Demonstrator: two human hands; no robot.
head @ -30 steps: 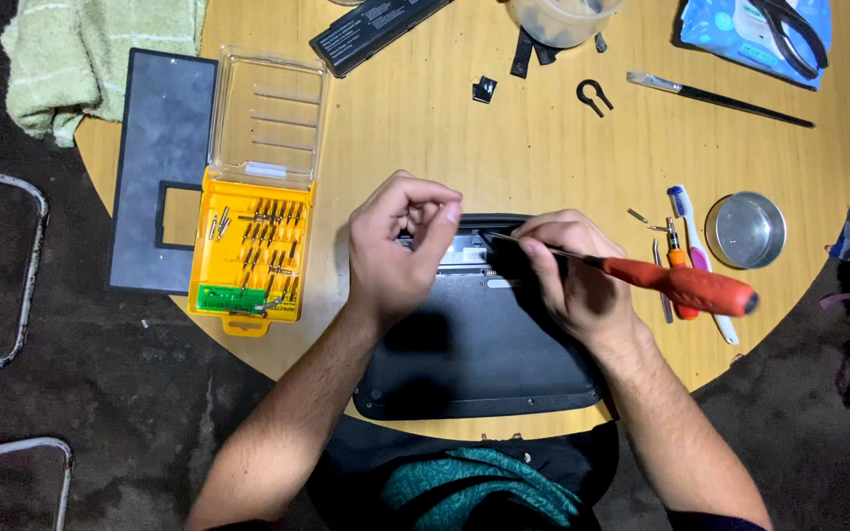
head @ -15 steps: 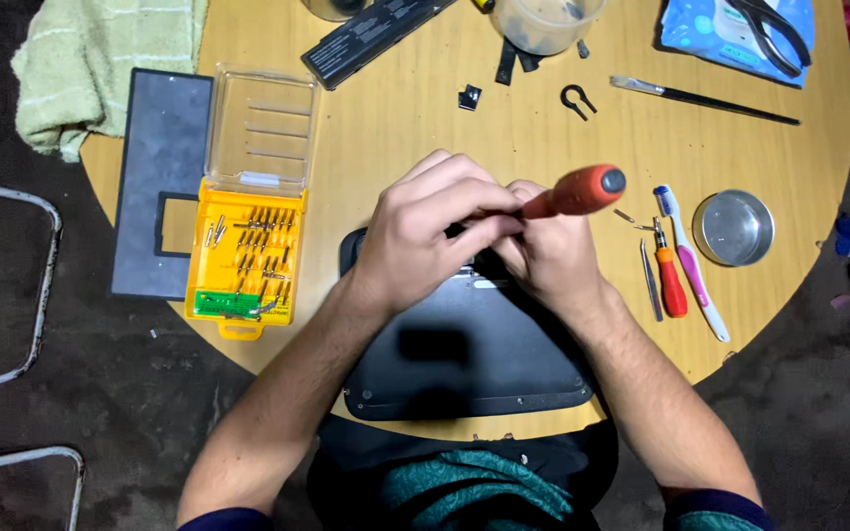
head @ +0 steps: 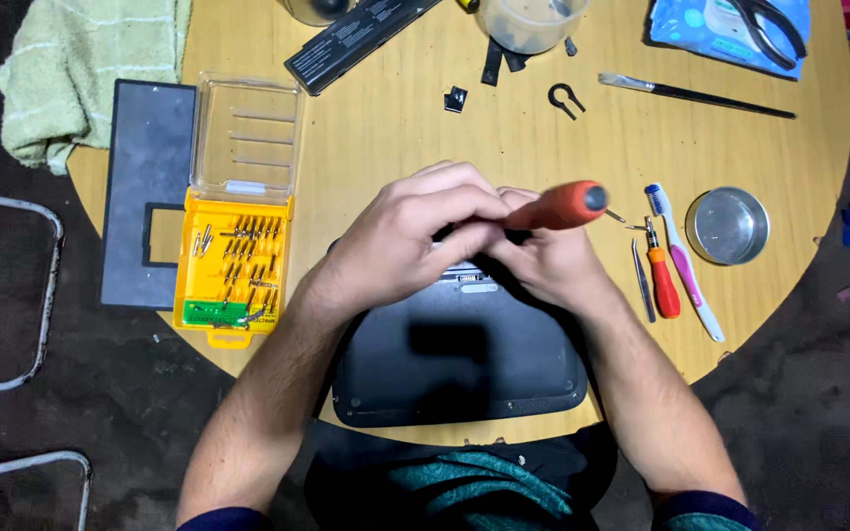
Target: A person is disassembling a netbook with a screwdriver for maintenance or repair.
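Two hands meet over the far edge of a dark grey plastic laptop base (head: 459, 364), which lies bottom-up at the near rim of the round yellow wooden table (head: 395, 128). Its near edge overhangs the table rim slightly, toward the person's lap.

Right hand (head: 543, 258) is wrapped around an orange-handled screwdriver (head: 565, 205); handle tilts up and to the right, tip hidden under the fingers. Left hand (head: 410, 241) is curled over the right, fingers pressed together at the shaft; cannot tell what it pinches. Hands touching, both closed.

Room to move: bare tabletop beyond the hands, up to the clutter at the far rim. Left of the left forearm, tight: a yellow plastic bit case (head: 233, 258) with its clear lid (head: 246, 138) flipped open sits just beside it, bits in rows, green strip at its near end. Left of that, a flat dark grey panel (head: 145, 177) with a rectangular cutout hangs over the table edge. Pale green towel (head: 86, 69) drapes off the far left rim.

Right side: thin metal tweezers (head: 642, 280), a small orange-handled driver (head: 661, 280), a white and pink toothbrush (head: 686, 265), then a round metal tin (head: 728, 226) near the right rim.

Far edge: long black battery pack (head: 361, 39) with a white label, lying diagonal; clear plastic tub (head: 531, 22); thin paintbrush (head: 696, 94); blue packet (head: 730, 29) with black-handled pliers (head: 769, 22) on it.
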